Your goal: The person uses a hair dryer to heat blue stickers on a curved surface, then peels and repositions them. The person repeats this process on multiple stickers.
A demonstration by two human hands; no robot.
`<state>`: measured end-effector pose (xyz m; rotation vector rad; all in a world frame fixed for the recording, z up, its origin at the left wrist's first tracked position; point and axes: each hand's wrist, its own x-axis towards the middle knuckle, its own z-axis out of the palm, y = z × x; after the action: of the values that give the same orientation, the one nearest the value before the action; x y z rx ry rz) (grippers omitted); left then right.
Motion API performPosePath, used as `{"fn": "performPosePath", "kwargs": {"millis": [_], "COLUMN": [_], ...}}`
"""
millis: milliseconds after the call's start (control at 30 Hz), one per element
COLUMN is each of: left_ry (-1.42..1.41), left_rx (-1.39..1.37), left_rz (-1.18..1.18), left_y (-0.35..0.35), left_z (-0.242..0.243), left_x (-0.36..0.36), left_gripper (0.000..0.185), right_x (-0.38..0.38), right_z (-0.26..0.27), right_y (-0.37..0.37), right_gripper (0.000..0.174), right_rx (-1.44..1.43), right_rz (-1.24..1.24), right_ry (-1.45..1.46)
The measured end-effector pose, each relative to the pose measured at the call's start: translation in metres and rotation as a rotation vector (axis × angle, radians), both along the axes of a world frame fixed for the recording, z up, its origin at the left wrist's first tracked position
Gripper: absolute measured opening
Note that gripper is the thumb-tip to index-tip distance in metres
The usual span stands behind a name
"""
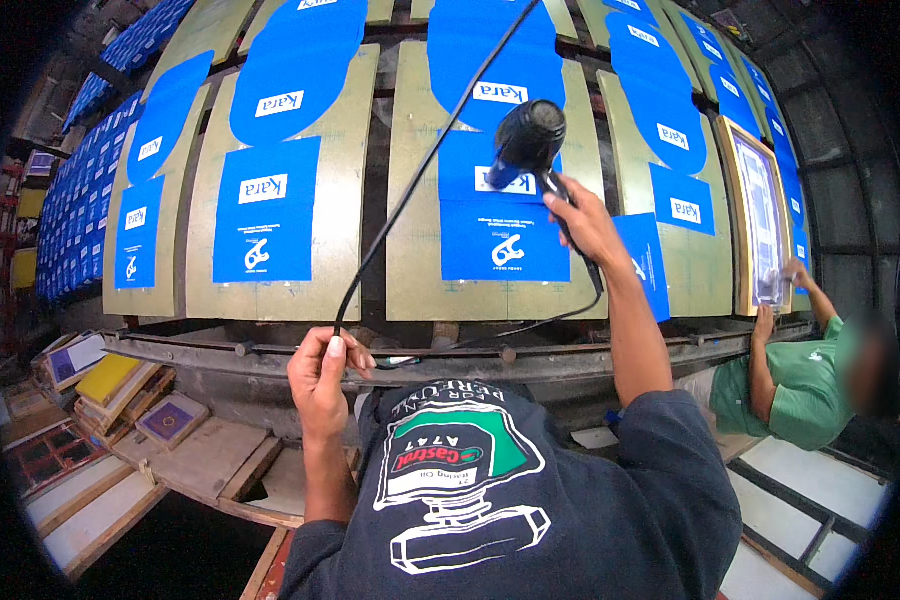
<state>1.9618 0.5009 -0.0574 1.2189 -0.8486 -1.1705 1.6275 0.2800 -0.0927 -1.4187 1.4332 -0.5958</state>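
My right hand (585,225) grips a black hair dryer (529,135) by its handle, above the middle board (585,262). Under the dryer lies a blue printed fabric piece (502,240), flat on that board and partly hidden by the dryer. A black power cord (420,180) is pinched between the thumb and fingers of my left hand (326,367), near the table's front rail. From there the cord runs taut up and to the right past the top of the picture. Another stretch of cord hangs from the dryer's handle down to the rail.
A metal rail (210,354) edges the table. More boards with blue fabric (266,217) stand in rows, dark gaps between them. At right, a person in green (802,382) works over a wood-framed printing screen (754,217). Stacked frames (116,382) lie at lower left.
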Motion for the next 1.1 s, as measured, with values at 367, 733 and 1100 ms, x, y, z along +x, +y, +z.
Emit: {"fn": "performPosePath", "kwargs": {"millis": [367, 733, 1100], "left_ry": [-0.014, -0.028, 0.034], "left_rx": [0.021, -0.003, -0.004], "left_rz": [-0.016, -0.037, -0.042], "left_y": [-0.001, -0.003, -0.006], "left_z": [-0.001, 0.001, -0.006], "left_x": [-0.002, -0.008, -0.009], "left_gripper": [0.021, 0.022, 0.020], "right_x": [-0.006, -0.028, -0.041], "right_z": [-0.003, -0.002, -0.002], "right_y": [0.001, 0.014, 0.033], "right_gripper": [0.051, 0.047, 0.049], "right_rx": [-0.089, -0.009, -0.044], "right_rz": [-0.096, -0.062, -0.193], "right_ry": [-0.033, -0.055, 0.007]}}
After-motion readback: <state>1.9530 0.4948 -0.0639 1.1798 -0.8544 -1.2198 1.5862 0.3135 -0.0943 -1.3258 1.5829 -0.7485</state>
